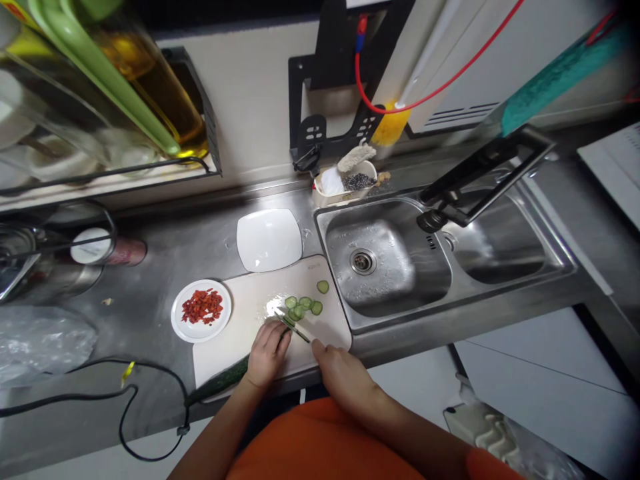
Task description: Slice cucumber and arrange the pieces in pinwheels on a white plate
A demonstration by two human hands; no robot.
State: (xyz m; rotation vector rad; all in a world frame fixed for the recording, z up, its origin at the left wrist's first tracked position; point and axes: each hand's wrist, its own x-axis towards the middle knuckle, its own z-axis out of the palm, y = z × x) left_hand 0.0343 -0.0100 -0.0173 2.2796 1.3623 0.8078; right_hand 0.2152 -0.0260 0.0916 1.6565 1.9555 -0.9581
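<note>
A long dark green cucumber [220,381] lies along the near left edge of a white cutting board [245,300]. My left hand [270,350] is closed around its right end, fingers bent over it. Beside those fingers is the narrow blade of a knife [295,328]; my right hand [345,375] is closed on its handle, which is hidden in the grip. Several round cucumber slices [300,308] lie just beyond the blade, with one slice [323,287] apart from them. A white plate of chopped red pieces [202,307] overlaps the board's left corner.
A square white dish [269,240] stands behind the board. To the right is a double steel sink [390,257] with a black faucet [440,213]. A scrubber caddy [345,187] sits behind it. A black cable [123,417] and a plastic bag [45,343] lie at left.
</note>
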